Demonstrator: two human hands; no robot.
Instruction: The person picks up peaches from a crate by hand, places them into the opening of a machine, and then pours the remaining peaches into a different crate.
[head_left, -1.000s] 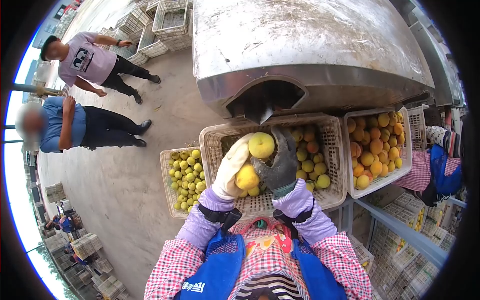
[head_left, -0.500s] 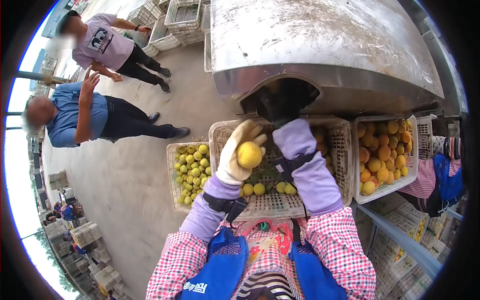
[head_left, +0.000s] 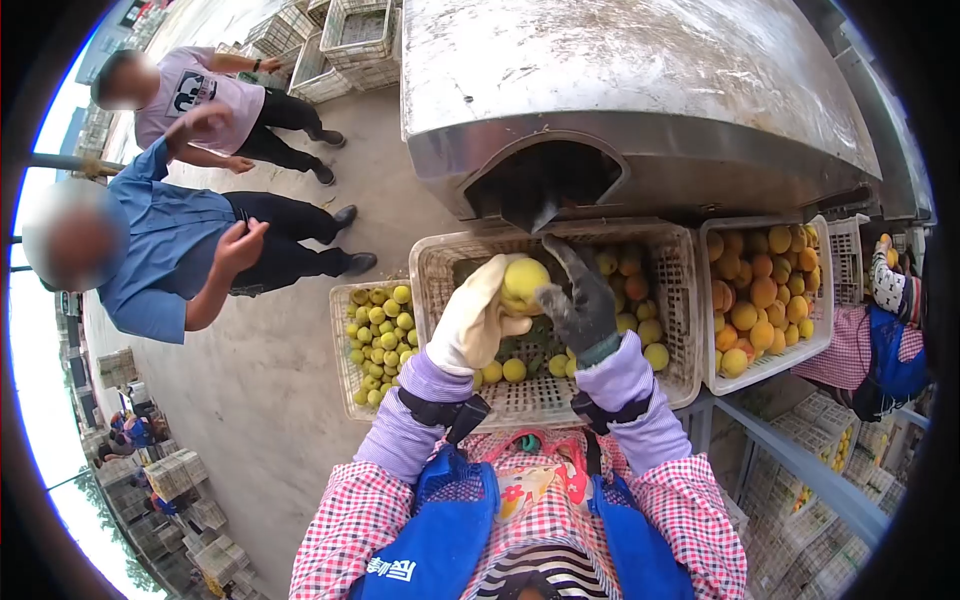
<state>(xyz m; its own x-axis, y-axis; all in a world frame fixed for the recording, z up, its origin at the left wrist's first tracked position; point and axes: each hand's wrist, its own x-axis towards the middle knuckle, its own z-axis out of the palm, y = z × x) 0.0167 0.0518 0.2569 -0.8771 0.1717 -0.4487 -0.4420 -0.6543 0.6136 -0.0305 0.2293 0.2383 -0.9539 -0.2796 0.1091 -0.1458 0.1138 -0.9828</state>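
Observation:
My left hand (head_left: 478, 315), in a cream glove, is closed around a yellow peach (head_left: 525, 280) above the middle crate (head_left: 550, 405). Close on its right is my right hand (head_left: 582, 312) in a dark grey glove, fingers spread, with the thumb right at the peach's side. Below both hands, loose yellow peaches (head_left: 514, 370) lie along the near side of the crate. More yellow and orange peaches (head_left: 635, 288) fill its right part. Just beyond my fingers is the dark opening (head_left: 560, 175) of a metal machine (head_left: 640, 70), with a grey pointed flap at its lower edge.
A smaller crate of greenish fruit (head_left: 380, 335) stands left, and a crate of orange peaches (head_left: 760, 300) right. Two people stand on the concrete floor (head_left: 250, 400) at left, one in a blue shirt (head_left: 180, 250). Another person's sleeve (head_left: 890, 280) shows far right, beyond a blue rail (head_left: 800, 470).
My right hand has come out of the machine opening back to the peach at my left hand. The left hand has turned inward. The person in blue has shifted and lowered one arm.

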